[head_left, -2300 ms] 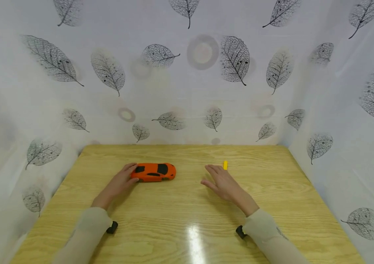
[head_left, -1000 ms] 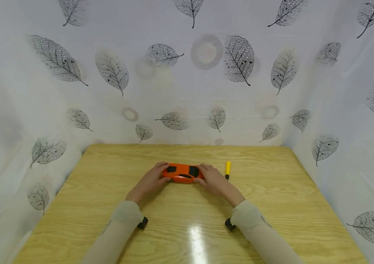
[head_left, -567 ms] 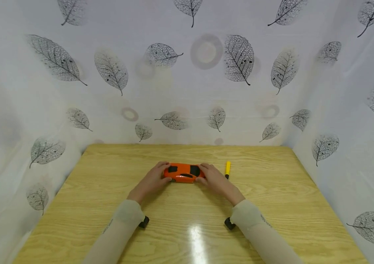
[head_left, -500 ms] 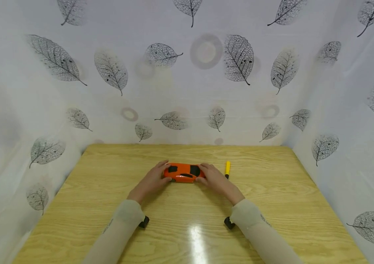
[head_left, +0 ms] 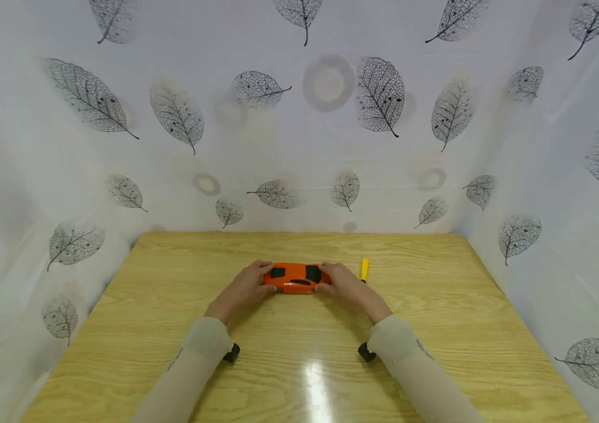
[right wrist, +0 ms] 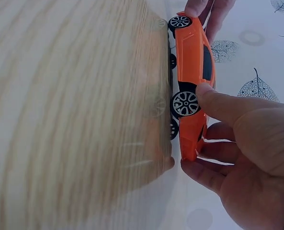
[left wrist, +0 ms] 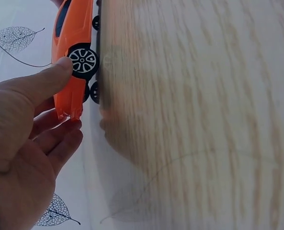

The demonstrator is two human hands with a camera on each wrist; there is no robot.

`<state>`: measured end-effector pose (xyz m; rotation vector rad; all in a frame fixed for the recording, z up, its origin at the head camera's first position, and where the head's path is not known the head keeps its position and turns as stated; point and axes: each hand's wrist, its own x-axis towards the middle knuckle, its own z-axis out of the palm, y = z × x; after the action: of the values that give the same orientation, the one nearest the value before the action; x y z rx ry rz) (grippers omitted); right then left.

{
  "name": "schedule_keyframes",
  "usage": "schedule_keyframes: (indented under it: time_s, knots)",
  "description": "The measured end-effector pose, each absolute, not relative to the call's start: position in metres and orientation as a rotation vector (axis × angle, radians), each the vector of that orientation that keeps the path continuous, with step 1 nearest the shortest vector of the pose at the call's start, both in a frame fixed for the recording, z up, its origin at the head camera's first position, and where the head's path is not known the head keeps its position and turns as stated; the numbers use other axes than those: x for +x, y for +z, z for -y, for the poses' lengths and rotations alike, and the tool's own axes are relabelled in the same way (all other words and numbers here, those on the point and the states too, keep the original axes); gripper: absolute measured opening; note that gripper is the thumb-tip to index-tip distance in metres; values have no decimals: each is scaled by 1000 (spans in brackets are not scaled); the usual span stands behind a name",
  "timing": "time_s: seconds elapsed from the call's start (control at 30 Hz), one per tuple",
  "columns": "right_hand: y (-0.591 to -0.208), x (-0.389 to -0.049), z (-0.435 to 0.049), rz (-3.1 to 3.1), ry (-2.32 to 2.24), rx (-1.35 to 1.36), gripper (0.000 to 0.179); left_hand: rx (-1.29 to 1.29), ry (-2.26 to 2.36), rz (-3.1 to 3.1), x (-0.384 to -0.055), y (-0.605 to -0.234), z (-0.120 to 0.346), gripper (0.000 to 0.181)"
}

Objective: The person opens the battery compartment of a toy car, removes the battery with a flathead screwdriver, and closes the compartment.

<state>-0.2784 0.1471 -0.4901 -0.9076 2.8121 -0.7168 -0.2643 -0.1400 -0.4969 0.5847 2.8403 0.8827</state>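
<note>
The left hand point(head_left: 243, 288) grips the rear of an orange toy car point(head_left: 295, 278) and the right hand point(head_left: 349, 286) its front, near the middle of the far edge of the table point(head_left: 437, 364). A yellow stick point(head_left: 364, 268) lies just beside the right hand, toward the far right corner.

Booth point(head_left: 8, 194): wooden table point(head_left: 437, 329), leaf-print sheeting point(head_left: 299, 147)

just a yellowish wood table point(head_left: 463, 329) with wavy grain, kinda shiny streak of light point(head_left: 316, 385) near the front, little yellow stick point(head_left: 364, 269) lying right of center, orange toy car point(head_left: 295, 278) mid-table, wheels point(right wrist: 185, 103) down, can't tell if they're actually touching
</note>
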Motion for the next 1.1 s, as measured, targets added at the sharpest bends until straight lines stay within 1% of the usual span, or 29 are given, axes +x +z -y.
schedule_keyframes:
  time_s: [0.23, 0.83, 1.1]
  knots:
    - [-491, -279, -147, -2799, -750, -908, 56, 643, 836, -2835, -267, -496, 141, 64]
    - [-499, -279, -149, -2833, -755, -1007, 52, 569, 885, -2787, -264, -496, 141, 66]
    - [-500, -274, -151, -2819, -796, -917, 59, 614, 847, -2806, -260, -494, 141, 65]
